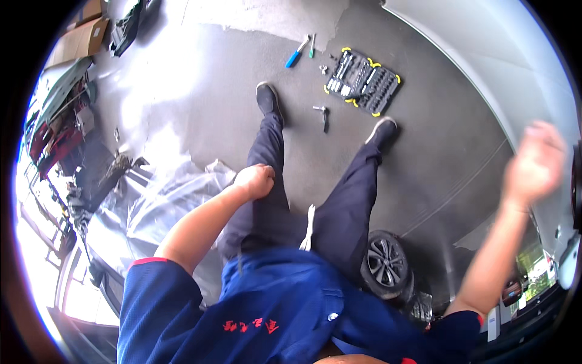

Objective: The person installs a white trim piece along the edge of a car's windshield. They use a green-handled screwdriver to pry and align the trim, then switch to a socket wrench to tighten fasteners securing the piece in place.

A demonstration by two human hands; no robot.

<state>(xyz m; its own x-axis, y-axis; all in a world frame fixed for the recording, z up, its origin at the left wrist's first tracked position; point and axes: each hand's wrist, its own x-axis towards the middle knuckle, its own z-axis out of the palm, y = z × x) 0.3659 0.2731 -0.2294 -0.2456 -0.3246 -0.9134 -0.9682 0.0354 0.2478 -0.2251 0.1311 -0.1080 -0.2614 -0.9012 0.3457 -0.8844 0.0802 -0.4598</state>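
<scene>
My left hand (257,181) is curled into a fist over my left thigh, against the dark trousers. Whether something small is inside it is hidden. Out at the far right, my right hand (536,161) is raised beside a pale car body panel (485,54); its fingers are smeared by motion. On the floor between my feet lies a dark-handled ratchet-like tool (325,119). Beyond it, an open black socket set case (399,79) with yellow corners holds rows of sockets. A blue-handled tool (294,58) and a green-handled screwdriver (312,50) lie further off.
A wheel with a dark spoked rim (387,261) lies by my right leg. Clear plastic sheeting (157,206) spreads at my left. Car parts (63,145) and cardboard boxes (76,42) crowd the far left. A white strip (308,227) hangs at my trouser front.
</scene>
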